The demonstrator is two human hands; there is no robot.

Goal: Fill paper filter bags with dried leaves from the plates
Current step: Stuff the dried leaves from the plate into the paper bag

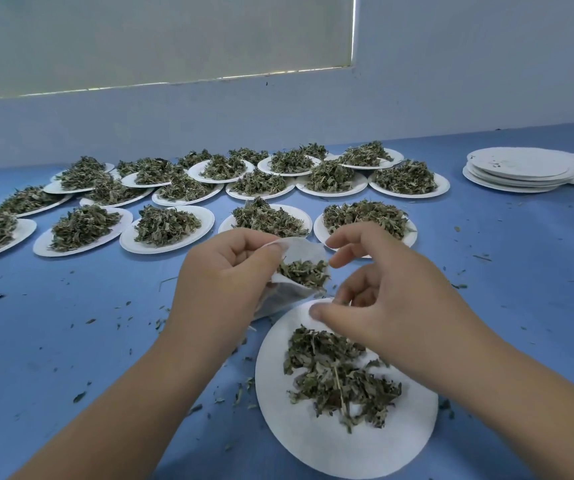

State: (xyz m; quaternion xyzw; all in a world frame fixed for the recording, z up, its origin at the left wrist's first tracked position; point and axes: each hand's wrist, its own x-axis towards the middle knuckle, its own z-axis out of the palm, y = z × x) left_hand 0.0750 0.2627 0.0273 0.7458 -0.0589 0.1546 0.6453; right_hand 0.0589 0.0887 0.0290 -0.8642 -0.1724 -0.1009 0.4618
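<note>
Mid-fill: bag held open in left hand, right hand between pinches.

Left hand [223,271] grips the paper filter bag [292,268] by its mouth edge, tilted toward the right hand, likely so leaves drop straight in; dried leaves [304,271] already sit at the opening, so looks near full. Right hand [375,289] hovers just beside the mouth, fingers loosely curled, nothing clearly pinched. Bag held right over the near plate [313,445], probably so spill lands back on it; that plate's leaf pile [337,375] is partly used. Beyond: rows of loaded plates [168,228] waiting, stack of emptied plates [521,169] far right, crumbs scattered on the blue table [71,323].
</note>
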